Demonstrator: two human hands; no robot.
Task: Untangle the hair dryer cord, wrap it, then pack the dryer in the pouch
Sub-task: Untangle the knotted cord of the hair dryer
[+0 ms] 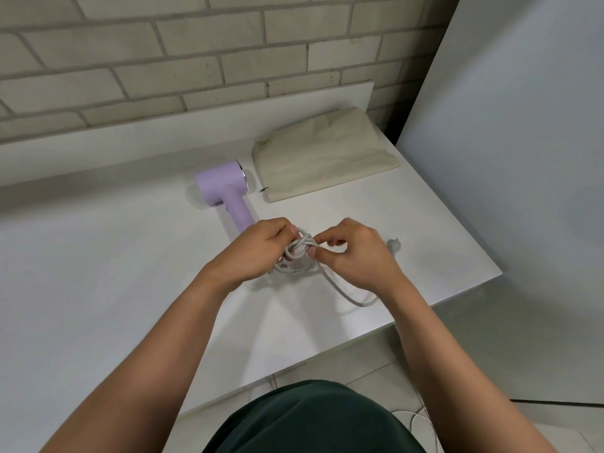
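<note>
white table (98, 273), lilac hair dryer (225, 188) lying on it, cream pouch (323, 158) just beside, grey cord (346, 292) looping nearer

My left hand (258, 246) covers the end of the dryer (225, 188) handle, so I can't see where the cord (343, 294) joins it. Both hands hide part of the knot (302, 244). The cord runs under my right hand (356, 256); the plug (394, 245) beyond is too small to make out.

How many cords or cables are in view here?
2. A knotted grey cord sits on the table, gripped by the left hand and right hand. A white cable lies on the floor, partly hidden.
</note>
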